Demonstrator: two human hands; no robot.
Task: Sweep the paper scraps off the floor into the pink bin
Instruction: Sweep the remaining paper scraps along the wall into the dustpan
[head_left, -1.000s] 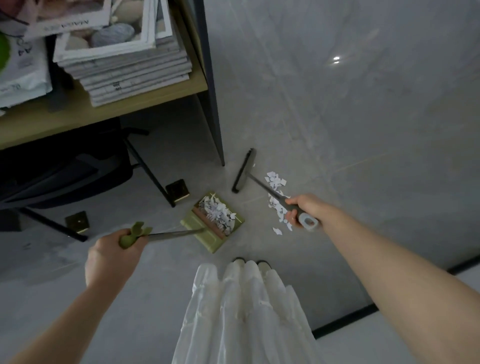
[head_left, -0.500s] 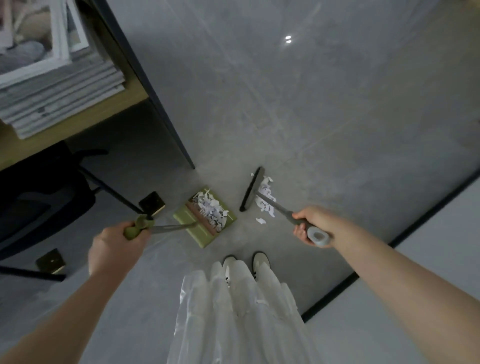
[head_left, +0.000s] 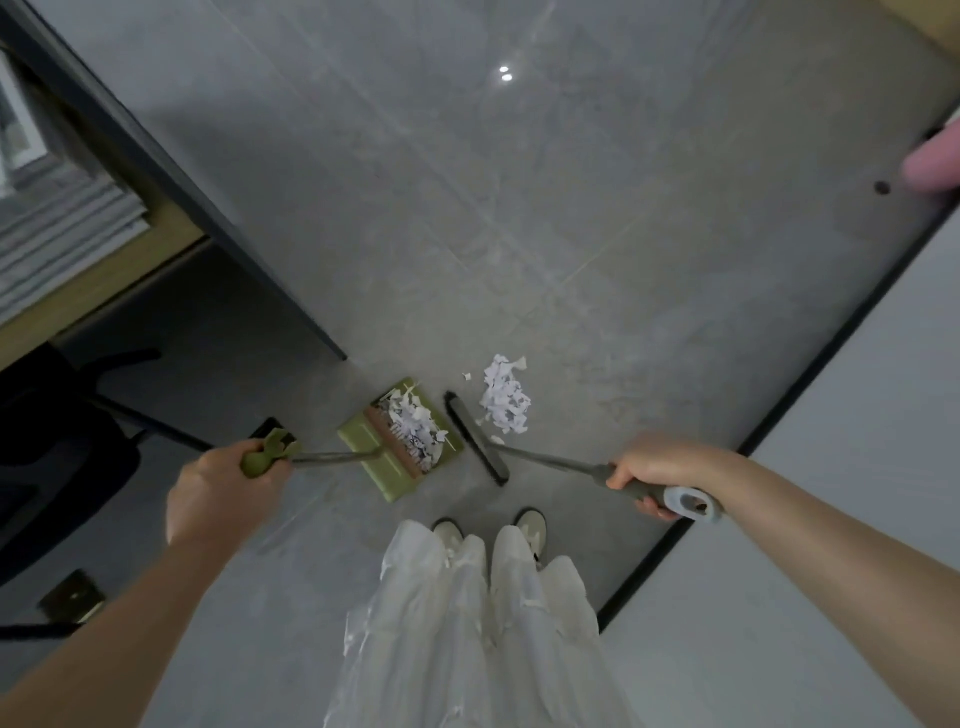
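A pile of white paper scraps (head_left: 505, 397) lies on the grey floor just beyond the dark broom head (head_left: 475, 445). My right hand (head_left: 657, 465) grips the grey broom handle. A green dustpan (head_left: 363, 454) sits left of the broom with more paper scraps (head_left: 415, 428) inside it. My left hand (head_left: 218, 491) grips the dustpan's green handle end (head_left: 262, 457). A slice of the pink bin (head_left: 932, 169) shows at the far right edge, well away from the broom.
A dark table leg (head_left: 208, 208) and a wooden shelf with stacked magazines (head_left: 57, 228) stand at the left. A black chair base (head_left: 78, 415) sits under it. My white trousers and shoes (head_left: 488, 530) are below the dustpan. A black floor strip (head_left: 779, 415) borders a white surface at right.
The view has swung right, bringing the pink bin's edge into sight. The broom head has moved to the left side of the scrap pile, next to the dustpan. Both grips are unchanged.
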